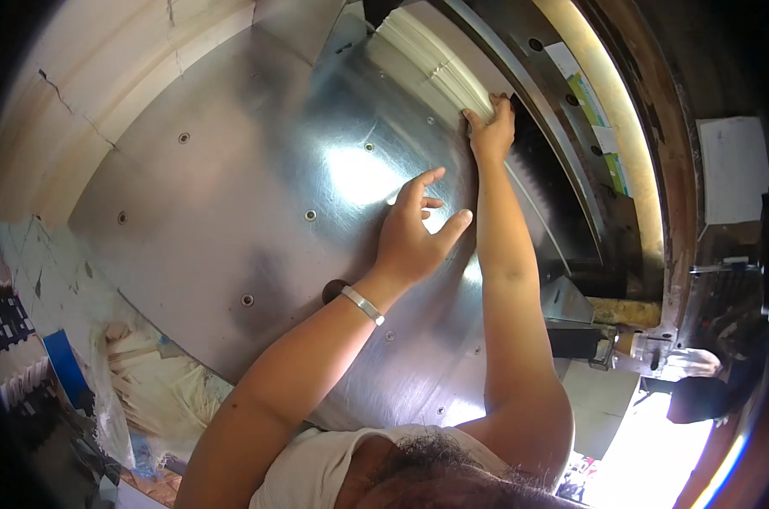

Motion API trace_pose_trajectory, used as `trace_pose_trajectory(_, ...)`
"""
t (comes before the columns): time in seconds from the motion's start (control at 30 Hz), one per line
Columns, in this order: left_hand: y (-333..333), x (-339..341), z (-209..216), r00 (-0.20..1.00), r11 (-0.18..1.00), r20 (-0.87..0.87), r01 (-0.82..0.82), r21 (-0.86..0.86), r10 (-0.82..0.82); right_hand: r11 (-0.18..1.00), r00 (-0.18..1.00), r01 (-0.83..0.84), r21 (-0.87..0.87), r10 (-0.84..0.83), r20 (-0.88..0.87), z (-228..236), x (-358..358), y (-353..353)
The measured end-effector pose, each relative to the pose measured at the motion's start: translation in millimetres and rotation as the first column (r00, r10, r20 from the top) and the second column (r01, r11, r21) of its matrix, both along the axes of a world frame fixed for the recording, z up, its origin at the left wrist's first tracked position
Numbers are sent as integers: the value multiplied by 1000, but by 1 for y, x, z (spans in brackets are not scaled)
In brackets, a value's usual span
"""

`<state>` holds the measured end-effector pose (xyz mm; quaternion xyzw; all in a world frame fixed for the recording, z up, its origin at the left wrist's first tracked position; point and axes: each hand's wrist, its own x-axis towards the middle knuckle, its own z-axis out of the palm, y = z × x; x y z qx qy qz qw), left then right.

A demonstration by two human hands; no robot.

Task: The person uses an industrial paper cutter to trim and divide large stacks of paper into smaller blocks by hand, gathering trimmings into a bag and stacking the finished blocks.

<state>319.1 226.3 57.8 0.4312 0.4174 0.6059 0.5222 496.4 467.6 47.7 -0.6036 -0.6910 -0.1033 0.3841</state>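
Note:
My left hand (pixel 414 229) is over the middle of a shiny metal table (pixel 232 195), fingers apart and holding nothing. A pale band is around its wrist. Farther out, my right hand (pixel 491 129) is closed on the near end of a stack of pale sheets (pixel 439 64), whose layered edges show as fine ridges. The thumb lies on the side facing the table's middle, and the other fingers are partly hidden. That stack lies along the table's far right, beside a dark slot under a long metal bar (pixel 562 153).
Screw heads dot the tabletop, and a dark round hole (pixel 335 292) is beside my left wrist. A lit strip (pixel 622 110) runs along the machine at right. Crumpled plastic (pixel 159 373) and a blue panel (pixel 66 369) are at lower left. A white sheet (pixel 734 170) hangs at right.

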Motion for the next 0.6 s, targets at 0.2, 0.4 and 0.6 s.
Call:
trace_pose_trajectory(0.2,1,-2,1,1000,1000,5,13,-17,-13,976,961,184,-117,-204,-184,5,-2,-7)
trace_pose_trajectory(0.4,4,1,-3,998,1000,60,2,-28,0,974,987,133,-183,-147,-65,3,13,-2)
trace_pose_trajectory(0.6,4,-1,-2,998,999,66,24,-22,-23,966,975,198,-166,-211,-65,1,11,5)
